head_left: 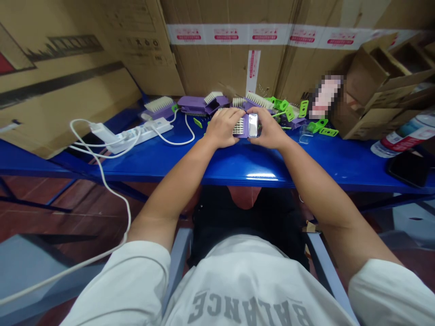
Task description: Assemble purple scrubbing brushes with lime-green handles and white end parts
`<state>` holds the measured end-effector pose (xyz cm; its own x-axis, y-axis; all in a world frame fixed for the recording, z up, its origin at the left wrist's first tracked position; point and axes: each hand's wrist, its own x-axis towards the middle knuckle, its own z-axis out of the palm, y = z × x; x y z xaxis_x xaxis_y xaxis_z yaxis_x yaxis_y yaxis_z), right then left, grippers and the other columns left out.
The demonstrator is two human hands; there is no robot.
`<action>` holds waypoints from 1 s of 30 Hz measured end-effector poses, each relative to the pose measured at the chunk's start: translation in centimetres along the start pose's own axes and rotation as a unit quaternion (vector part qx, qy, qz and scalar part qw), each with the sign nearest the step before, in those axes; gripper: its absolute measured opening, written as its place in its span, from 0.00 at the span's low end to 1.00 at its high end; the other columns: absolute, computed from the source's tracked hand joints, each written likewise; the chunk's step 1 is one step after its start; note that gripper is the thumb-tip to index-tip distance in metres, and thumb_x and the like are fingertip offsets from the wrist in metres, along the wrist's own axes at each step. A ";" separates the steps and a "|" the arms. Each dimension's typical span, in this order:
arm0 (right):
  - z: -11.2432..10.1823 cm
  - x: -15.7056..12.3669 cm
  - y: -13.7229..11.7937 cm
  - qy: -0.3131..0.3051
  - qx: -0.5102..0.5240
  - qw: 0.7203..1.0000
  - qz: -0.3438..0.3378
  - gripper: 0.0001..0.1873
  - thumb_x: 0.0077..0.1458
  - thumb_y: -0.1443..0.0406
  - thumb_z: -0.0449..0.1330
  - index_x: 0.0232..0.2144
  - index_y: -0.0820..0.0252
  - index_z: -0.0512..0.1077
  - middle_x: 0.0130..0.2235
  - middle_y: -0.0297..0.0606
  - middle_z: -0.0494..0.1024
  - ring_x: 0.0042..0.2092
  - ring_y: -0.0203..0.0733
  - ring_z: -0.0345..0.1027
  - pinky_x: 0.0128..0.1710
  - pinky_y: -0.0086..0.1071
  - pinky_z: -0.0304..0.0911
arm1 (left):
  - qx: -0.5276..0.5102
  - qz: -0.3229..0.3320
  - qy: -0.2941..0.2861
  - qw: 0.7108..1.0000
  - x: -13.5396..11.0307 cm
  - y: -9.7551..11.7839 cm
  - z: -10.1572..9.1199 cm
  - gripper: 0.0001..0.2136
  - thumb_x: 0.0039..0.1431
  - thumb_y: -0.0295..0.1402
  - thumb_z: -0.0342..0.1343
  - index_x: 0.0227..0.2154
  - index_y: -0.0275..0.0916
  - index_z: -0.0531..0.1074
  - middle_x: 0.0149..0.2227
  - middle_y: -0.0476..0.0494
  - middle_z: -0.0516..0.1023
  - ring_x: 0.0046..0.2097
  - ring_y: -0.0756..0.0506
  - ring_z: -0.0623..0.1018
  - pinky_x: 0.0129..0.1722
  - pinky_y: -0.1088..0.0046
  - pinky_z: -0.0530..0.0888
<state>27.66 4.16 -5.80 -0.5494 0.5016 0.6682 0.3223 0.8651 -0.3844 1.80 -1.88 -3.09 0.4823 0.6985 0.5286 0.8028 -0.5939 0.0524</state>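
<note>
A glossy blue table (pixel 163 158) stands against stacked cardboard boxes (pixel 210 59), above a dark reddish floor (pixel 41 217).

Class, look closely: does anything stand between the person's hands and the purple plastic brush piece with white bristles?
Nothing visible does. The left hand and the right hand both grip the purple plastic brush piece with white bristles directly.

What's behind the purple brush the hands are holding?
Behind the brush lie more purple brushes and green clips, then cardboard boxes. The left hand and right hand cover the table just behind it.
</note>
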 end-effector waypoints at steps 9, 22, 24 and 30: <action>-0.1 0.1 -0.7 -0.002 -0.005 1.000 0.013 0.52 0.43 0.47 0.83 0.68 0.48 0.73 0.69 0.51 0.80 0.74 0.77 0.71 0.81 0.75 0.62 | -0.006 0.000 0.007 1.000 0.1 0.0 0.1 0.43 0.56 0.31 0.71 0.78 0.42 0.72 0.75 0.30 0.79 0.75 0.22 0.77 0.76 0.38 0.73; 0.0 0.2 -1.1 0.016 0.003 1.000 0.014 0.50 0.42 0.50 0.83 0.66 0.51 0.74 0.67 0.52 0.81 0.72 0.76 0.74 0.79 0.75 0.66 | -0.002 0.014 0.001 1.000 0.1 -0.1 0.1 0.41 0.60 0.31 0.68 0.78 0.38 0.71 0.75 0.27 0.77 0.75 0.23 0.76 0.77 0.40 0.73; 0.0 0.2 -1.3 0.020 0.001 1.000 0.018 0.50 0.41 0.50 0.83 0.65 0.51 0.75 0.67 0.52 0.82 0.72 0.76 0.74 0.79 0.75 0.66 | -0.008 0.020 0.004 1.000 0.2 -0.2 0.3 0.41 0.60 0.31 0.68 0.78 0.38 0.70 0.75 0.28 0.77 0.75 0.23 0.77 0.77 0.40 0.73; -0.1 0.2 -1.4 0.024 0.003 1.000 0.012 0.49 0.43 0.49 0.83 0.65 0.50 0.75 0.67 0.52 0.82 0.71 0.75 0.75 0.77 0.72 0.70 | -0.016 0.029 0.019 0.999 0.2 -0.5 0.4 0.42 0.59 0.31 0.67 0.78 0.40 0.71 0.75 0.30 0.79 0.74 0.24 0.77 0.77 0.40 0.74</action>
<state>27.15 3.00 -5.08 -0.5048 0.5212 0.6881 0.3299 0.8531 -0.4042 1.68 -1.31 -3.38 0.5139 0.6469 0.5634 0.7620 -0.6459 0.0467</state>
